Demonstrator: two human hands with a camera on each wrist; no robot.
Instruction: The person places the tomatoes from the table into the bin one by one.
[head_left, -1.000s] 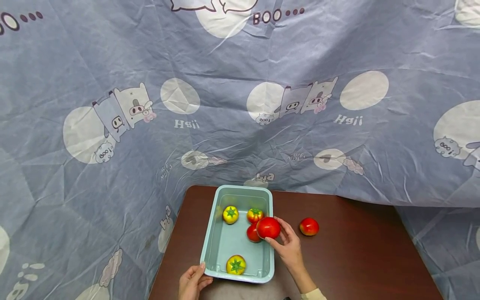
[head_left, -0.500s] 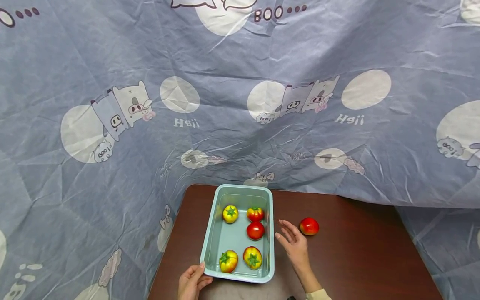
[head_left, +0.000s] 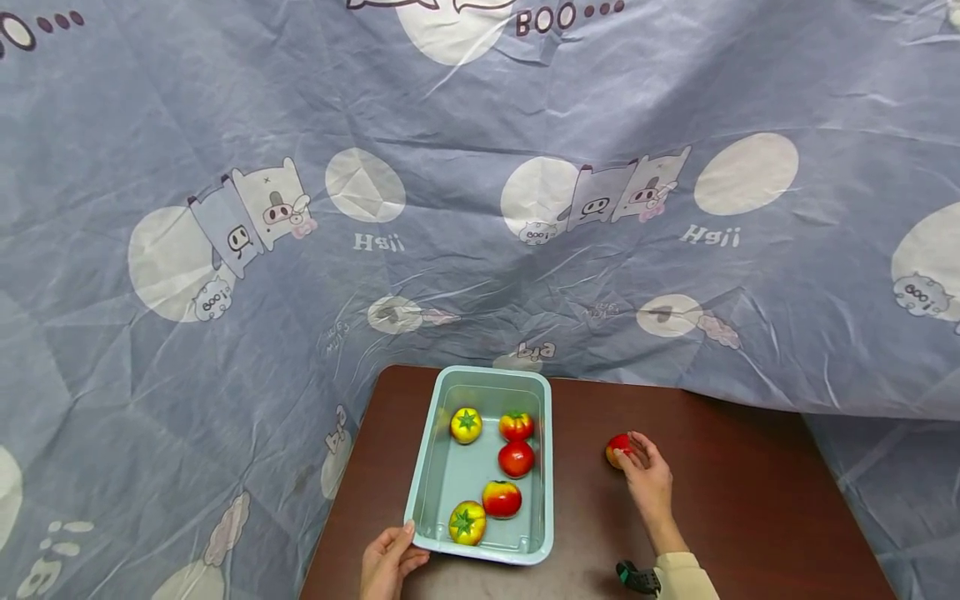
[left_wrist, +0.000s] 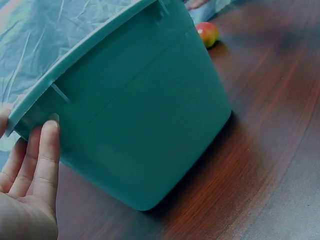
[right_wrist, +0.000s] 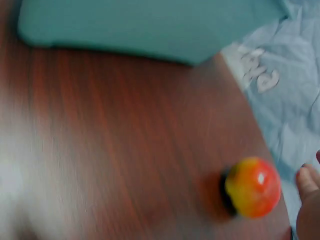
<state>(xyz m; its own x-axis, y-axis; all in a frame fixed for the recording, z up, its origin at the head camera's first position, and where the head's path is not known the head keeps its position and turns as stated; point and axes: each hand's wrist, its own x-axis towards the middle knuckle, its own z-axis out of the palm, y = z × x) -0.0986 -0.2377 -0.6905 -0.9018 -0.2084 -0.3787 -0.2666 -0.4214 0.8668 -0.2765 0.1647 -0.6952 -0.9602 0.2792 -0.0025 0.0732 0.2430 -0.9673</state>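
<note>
My left hand (head_left: pixel 386 562) pinches the near left corner of a pale blue-green plastic bin (head_left: pixel 546 500), thumb on the rim and fingers under it, as the left wrist view also shows. Several red and yellow tomatoes lie inside, among them a red one (head_left: pixel 516 458) and a yellow one with a green star-shaped top (head_left: pixel 467 425). Right of the bin, my right hand (head_left: pixel 649 483) reaches over another tomato (head_left: pixel 617 450) on the table, its fingers partly covering it. In the right wrist view a gap shows between that tomato (right_wrist: pixel 253 187) and the thumb (right_wrist: pixel 307 182).
The dark brown wooden table (head_left: pixel 750 500) extends to the right of the bin. A grey-blue printed cloth (head_left: pixel 450 275) hangs behind and at the sides. A black strap with a green part (head_left: pixel 637 577) shows at the right sleeve (head_left: pixel 682 575).
My right hand let a tomato go into the bin, where it rolled against others. The hand then moved right to the tomato on the table. My left hand stays at the bin's corner.
</note>
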